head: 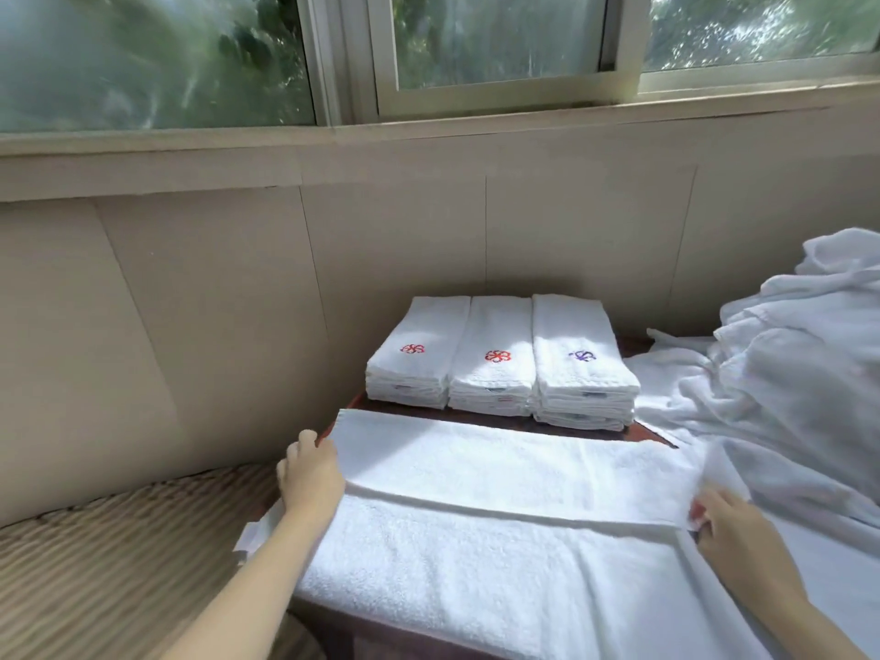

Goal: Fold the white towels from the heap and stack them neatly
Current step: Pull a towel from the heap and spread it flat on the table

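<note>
While my left hand (309,473) curls round the left end of the towel (476,564) and my right hand (728,521) pinches its right end, I hold it taut so the folded flap (500,464) lies square along its length, flat across the dark table (643,433) right in front of me. Three folded stacks (495,369) sit side by side at the back against the wall (238,302) (logos up, edges flush, so this one ought to match), and the heap (785,373) waits at my right, close enough to grab the next towel from.
</note>
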The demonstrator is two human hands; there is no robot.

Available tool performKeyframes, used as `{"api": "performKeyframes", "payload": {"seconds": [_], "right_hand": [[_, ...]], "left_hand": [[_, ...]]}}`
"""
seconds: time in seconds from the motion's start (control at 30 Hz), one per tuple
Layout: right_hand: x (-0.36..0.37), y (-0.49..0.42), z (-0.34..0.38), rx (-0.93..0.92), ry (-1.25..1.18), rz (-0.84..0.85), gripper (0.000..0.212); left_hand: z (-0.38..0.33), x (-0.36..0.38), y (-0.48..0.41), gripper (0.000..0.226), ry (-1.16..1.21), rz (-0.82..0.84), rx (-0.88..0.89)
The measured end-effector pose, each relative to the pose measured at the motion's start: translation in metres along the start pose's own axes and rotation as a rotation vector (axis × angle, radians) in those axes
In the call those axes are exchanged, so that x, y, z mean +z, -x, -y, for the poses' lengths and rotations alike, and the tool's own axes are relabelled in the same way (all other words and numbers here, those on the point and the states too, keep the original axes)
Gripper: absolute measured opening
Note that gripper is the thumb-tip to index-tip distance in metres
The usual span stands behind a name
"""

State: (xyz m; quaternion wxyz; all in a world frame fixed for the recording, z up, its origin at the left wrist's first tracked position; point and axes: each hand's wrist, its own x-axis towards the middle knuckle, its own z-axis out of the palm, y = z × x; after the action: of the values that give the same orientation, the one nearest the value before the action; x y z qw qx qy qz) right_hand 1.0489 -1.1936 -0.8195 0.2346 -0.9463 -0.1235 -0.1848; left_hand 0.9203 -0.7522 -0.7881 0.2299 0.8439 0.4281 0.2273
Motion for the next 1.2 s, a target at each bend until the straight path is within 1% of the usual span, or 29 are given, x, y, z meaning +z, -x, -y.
{"api": "performKeyframes", "payload": {"seconds": [0.07,0.1,0.13,0.2,0.23,0.27,0.3,0.37,0.4,0.43,0.5,0.57,0.6,0.63,0.67,0.7,0.77,0.83,0.87,0.9,0.97,1.03,1.07,1.13,1.2], "right_hand": [[-0.002,0.002,0.002,0.007,-0.006,-0.028,0.021],[-0.003,0.003,0.004,0.003,-0.007,-0.058,0.015],[-0.005,0.004,0.006,-0.013,-0.010,-0.110,0.013],[-0.008,0.008,0.010,-0.084,-0.019,-0.230,0.013],[-0.010,0.011,0.011,-0.130,-0.015,-0.267,0.015],[-0.012,0.013,0.013,-0.157,-0.004,-0.271,0.017],[-0.012,0.014,0.013,-0.168,0.011,-0.243,0.019],[-0.010,0.018,0.011,-0.187,0.042,-0.149,0.023],[-0.009,0.021,0.010,-0.221,0.055,-0.147,0.024],[-0.008,0.022,0.009,-0.264,0.066,-0.182,0.023],[-0.012,0.024,0.008,-0.348,0.079,-0.278,0.012],[-0.015,0.023,0.004,-0.437,0.078,-0.335,0.027],[-0.016,0.024,0.004,-0.453,0.090,-0.324,0.030],[-0.018,0.026,0.004,-0.456,0.109,-0.295,0.026],[-0.020,0.028,0.006,-0.432,0.144,-0.248,0.015],[-0.020,0.030,0.008,-0.388,0.153,-0.184,0.013],[-0.020,0.032,0.008,-0.307,0.127,-0.052,0.030],[-0.022,0.034,0.009,-0.254,0.111,0.032,0.031],[-0.024,0.033,0.011,-0.208,0.114,0.064,0.029],[-0.025,0.031,0.014,-0.166,0.111,0.086,0.027],[-0.024,0.022,0.020,-0.075,0.077,0.133,0.025],[-0.022,0.012,0.027,0.098,-0.066,0.147,0.025],[-0.021,0.009,0.028,0.214,-0.226,0.098,0.028],[-0.019,0.005,0.022,0.470,-0.564,-0.090,0.036],[-0.024,0.005,0.007,0.629,-0.692,-0.278,0.037]], "left_hand": [[-0.006,0.006,0.015,0.021,0.006,-0.016,0.169],[-0.006,0.009,0.020,0.020,0.068,0.000,0.153],[-0.004,0.012,0.021,0.019,0.028,0.013,0.181],[-0.001,0.008,0.019,0.011,0.087,0.032,0.097],[0.001,0.006,0.017,0.008,0.206,0.034,0.022],[0.002,0.002,0.015,0.008,0.290,0.032,-0.031],[0.004,0.000,0.013,0.009,0.317,0.016,-0.064],[0.006,-0.001,0.011,0.011,0.360,0.011,-0.117],[0.007,0.000,0.010,0.012,0.381,0.000,-0.139],[0.008,0.001,0.009,0.012,0.391,-0.014,-0.169],[0.012,0.003,0.004,0.014,0.341,-0.037,-0.195],[0.016,0.004,0.001,0.019,0.234,-0.052,-0.149],[0.018,0.004,0.000,0.021,0.190,-0.054,-0.119],[0.018,0.003,0.001,0.022,0.142,-0.053,-0.090],[0.018,0.002,0.002,0.024,0.072,-0.049,-0.069],[0.016,0.000,0.005,0.027,-0.038,-0.038,-0.050],[0.010,-0.004,0.011,0.030,-0.327,-0.009,0.008],[-0.005,-0.009,0.020,0.030,-0.516,0.019,0.089],[-0.016,-0.009,0.025,0.031,-0.552,0.050,0.139],[-0.028,-0.006,0.032,0.032,-0.551,0.102,0.194],[-0.062,0.007,0.053,0.035,-0.447,0.240,0.314],[-0.104,0.027,0.086,0.035,-0.289,0.390,0.411],[-0.127,0.038,0.105,0.034,-0.212,0.463,0.451],[-0.169,0.062,0.143,0.032,-0.071,0.598,0.522],[-0.204,0.083,0.177,0.033,0.045,0.701,0.601]]}}
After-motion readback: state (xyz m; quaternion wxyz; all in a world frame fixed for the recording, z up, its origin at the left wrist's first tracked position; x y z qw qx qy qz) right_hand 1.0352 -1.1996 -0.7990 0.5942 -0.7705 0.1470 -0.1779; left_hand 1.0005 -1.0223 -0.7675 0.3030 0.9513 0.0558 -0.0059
